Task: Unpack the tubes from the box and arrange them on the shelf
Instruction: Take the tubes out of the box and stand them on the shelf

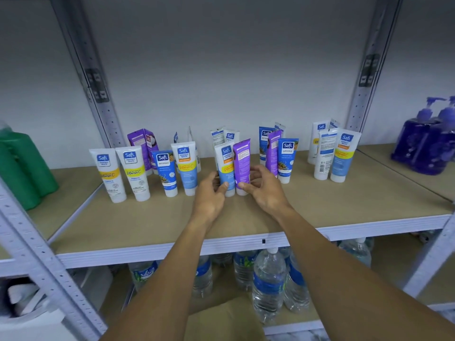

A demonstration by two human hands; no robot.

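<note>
Several tubes stand cap-down in loose rows on the tan shelf board (157, 225). At the middle front, my left hand (211, 193) holds a white-and-blue tube (225, 166), thumb on its lower front. My right hand (263, 185) holds a purple tube (242, 163) right beside it, thumb near the white cap. The two tubes touch each other and stand upright on the shelf. More tubes stand to the left (133, 173) and right (344, 156). A cardboard box (221, 318) shows low in view, partly hidden by my forearms.
Green bottles (22, 166) stand on the shelf at the left and purple pump bottles (428, 143) at the right. Water bottles (268, 284) fill the lower shelf. Grey metal uprights (98, 94) frame the bay.
</note>
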